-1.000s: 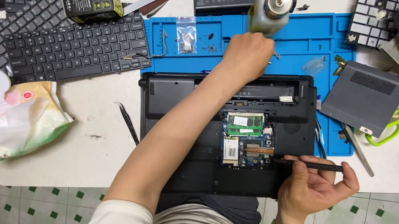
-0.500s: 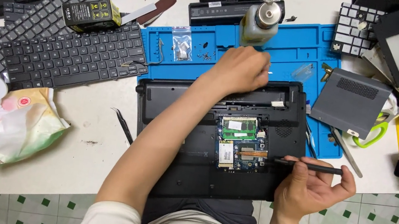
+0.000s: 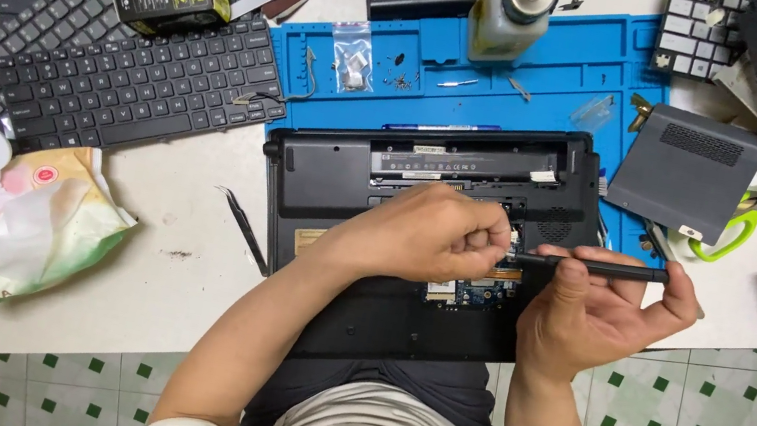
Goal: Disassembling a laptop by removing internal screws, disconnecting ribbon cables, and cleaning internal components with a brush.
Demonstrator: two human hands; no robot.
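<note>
Back from the blue mat (image 3: 561,80), the left hand (image 3: 431,232) pinched (fingers closed) over the laptop (image 3: 324,174) while the right hand (image 3: 600,314) gripped a black screwdriver (image 3: 593,267).

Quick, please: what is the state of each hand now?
Left hand: closed, fingertips pinched over the open laptop; contents cannot be told.
Right hand: holding a black screwdriver.

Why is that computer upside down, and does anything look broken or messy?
The black laptop lies bottom-up with a panel off, so its circuit board shows. The grey cover rests askew on the blue mat. Tiny screws are scattered there, and loose grey keyboards lie overlapping, crooked.
</note>
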